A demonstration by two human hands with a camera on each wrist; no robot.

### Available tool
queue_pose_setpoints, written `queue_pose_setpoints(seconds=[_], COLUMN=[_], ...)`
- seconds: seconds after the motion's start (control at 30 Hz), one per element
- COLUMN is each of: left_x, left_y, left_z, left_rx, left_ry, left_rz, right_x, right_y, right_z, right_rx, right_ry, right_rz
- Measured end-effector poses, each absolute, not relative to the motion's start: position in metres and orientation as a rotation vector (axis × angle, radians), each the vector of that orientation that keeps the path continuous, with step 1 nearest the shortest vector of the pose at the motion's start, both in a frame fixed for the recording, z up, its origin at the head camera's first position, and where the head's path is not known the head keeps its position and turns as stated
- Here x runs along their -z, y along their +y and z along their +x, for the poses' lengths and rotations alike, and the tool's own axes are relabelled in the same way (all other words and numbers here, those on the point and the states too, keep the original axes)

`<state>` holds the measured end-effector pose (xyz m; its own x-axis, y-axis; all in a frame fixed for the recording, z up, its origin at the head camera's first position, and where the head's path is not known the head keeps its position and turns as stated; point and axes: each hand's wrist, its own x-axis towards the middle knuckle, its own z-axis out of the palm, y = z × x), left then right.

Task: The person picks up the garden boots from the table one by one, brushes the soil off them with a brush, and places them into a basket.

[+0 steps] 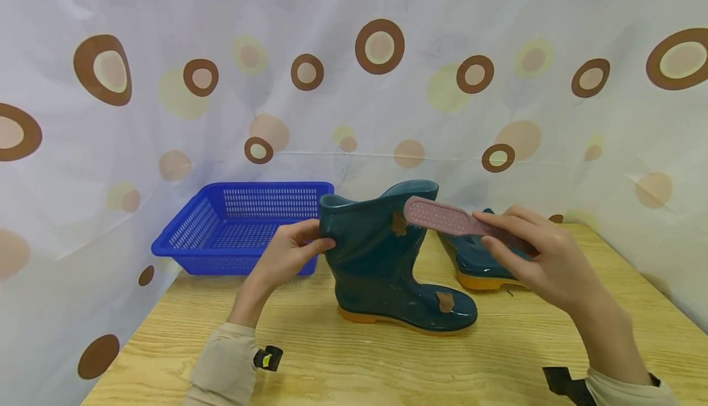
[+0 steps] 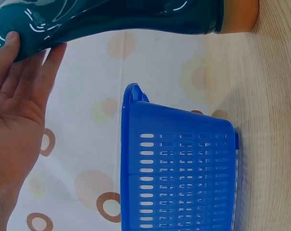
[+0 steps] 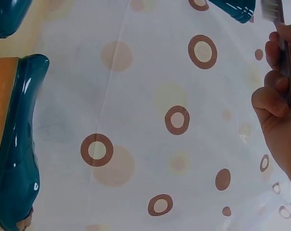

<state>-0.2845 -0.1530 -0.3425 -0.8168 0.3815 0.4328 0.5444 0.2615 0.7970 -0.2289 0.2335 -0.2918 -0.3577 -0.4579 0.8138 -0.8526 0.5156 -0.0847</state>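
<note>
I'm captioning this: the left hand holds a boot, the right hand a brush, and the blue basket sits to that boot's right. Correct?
Not quite: the head view shows the blue basket to the left of that boot, not the right. The left hand does hold the boot and the right hand the brush.

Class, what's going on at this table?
A person's left hand grips the shaft of a teal boot standing on the table. The right hand holds a pink brush by its handle, its head near a brown patch high on the shaft. Another brown patch shows on the toe. A second boot is behind, to the right; a blue basket sits to the left.
</note>
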Motion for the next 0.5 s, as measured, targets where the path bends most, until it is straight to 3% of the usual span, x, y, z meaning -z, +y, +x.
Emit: queue_pose_setpoints(seconds=[0.5], left_x=[0.343], left_y=[-0.153], left_z=[-0.284], left_rx=[1.605], left_ry=[-2.364], left_rz=[-0.878], right_x=[0.302], right_y=[0.21], right_z=[-0.234], right_rx=[-0.352], right_ry=[-2.004], right_rz=[1.008])
